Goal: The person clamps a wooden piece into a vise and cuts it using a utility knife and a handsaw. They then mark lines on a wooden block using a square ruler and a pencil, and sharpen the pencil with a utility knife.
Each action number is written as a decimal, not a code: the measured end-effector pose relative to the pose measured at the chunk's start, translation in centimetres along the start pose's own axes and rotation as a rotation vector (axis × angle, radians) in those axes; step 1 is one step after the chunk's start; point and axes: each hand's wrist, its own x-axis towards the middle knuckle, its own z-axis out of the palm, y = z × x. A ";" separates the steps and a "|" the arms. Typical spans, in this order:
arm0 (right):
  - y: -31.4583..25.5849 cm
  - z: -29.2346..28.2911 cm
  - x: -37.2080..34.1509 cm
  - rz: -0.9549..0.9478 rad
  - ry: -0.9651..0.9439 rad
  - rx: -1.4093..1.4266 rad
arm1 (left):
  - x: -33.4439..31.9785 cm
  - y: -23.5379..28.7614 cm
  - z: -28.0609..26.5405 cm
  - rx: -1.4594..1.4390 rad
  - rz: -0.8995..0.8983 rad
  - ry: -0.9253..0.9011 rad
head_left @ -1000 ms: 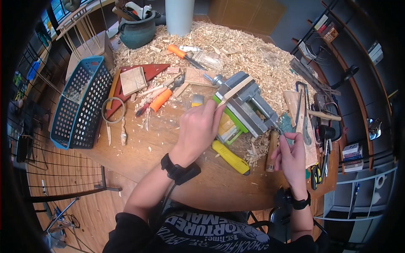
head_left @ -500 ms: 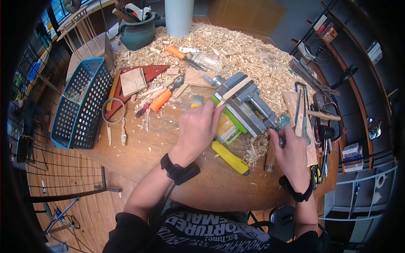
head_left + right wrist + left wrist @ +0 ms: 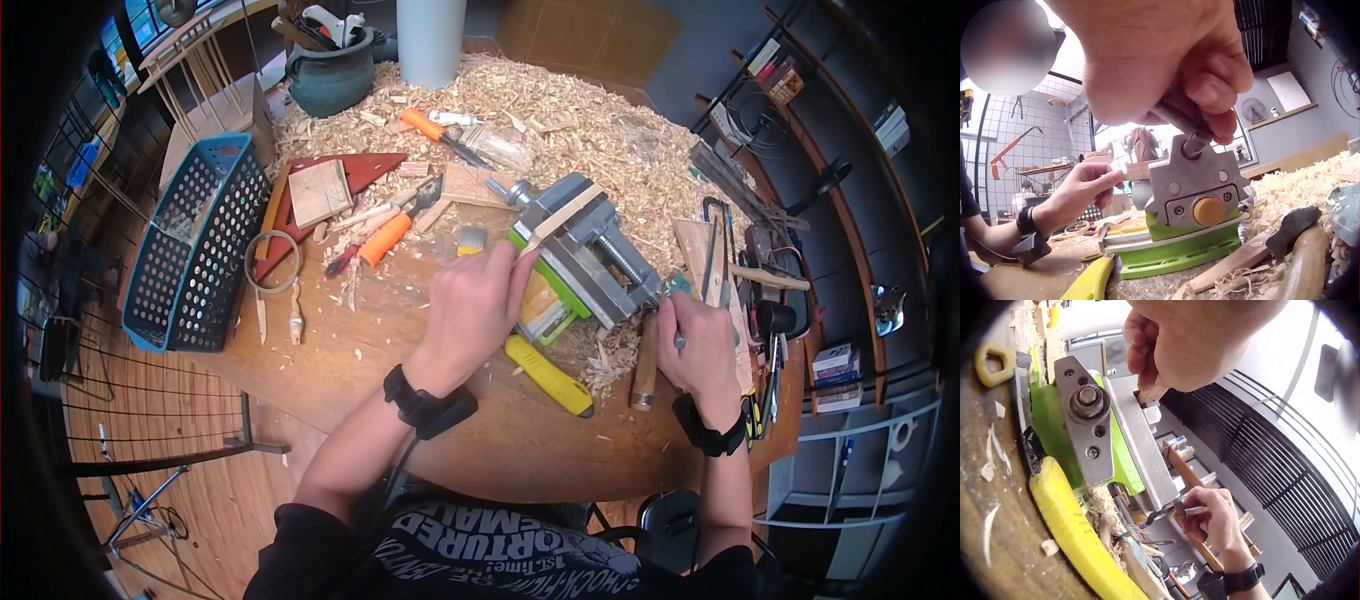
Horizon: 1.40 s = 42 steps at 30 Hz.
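Observation:
A grey bench vise point(image 3: 607, 258) on a green base sits on the wooden table, with a thin wood strip point(image 3: 572, 211) lying along its jaws. My left hand point(image 3: 468, 308) pinches the strip's near end between thumb and fingers. At the vise's screw end, my right hand point(image 3: 698, 348) grips the metal handle bar point(image 3: 1179, 117), fingers curled over it. The left wrist view also shows that bar point(image 3: 1195, 511) inside the right hand. Close below the vise lies a yellow-handled tool point(image 3: 548, 374). A wooden handle point(image 3: 645, 375) lies just left of the right hand.
Wood shavings point(image 3: 590, 120) heap across the back of the table. On the left stand a blue perforated basket point(image 3: 208, 255) and a red triangular board point(image 3: 372, 172). Orange-handled tools point(image 3: 386, 238) lie mid-table. A saw point(image 3: 712, 255) and other tools crowd the right edge.
My right hand has turned over at the vise handle, from fingers lightly at it to a grip with the knuckles up. The left hand and the wood strip have stayed put.

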 end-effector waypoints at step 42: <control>1.8 2.0 -1.8 0.414 -0.342 0.597 | 0.0 0.1 -0.4 -0.015 -0.046 -0.044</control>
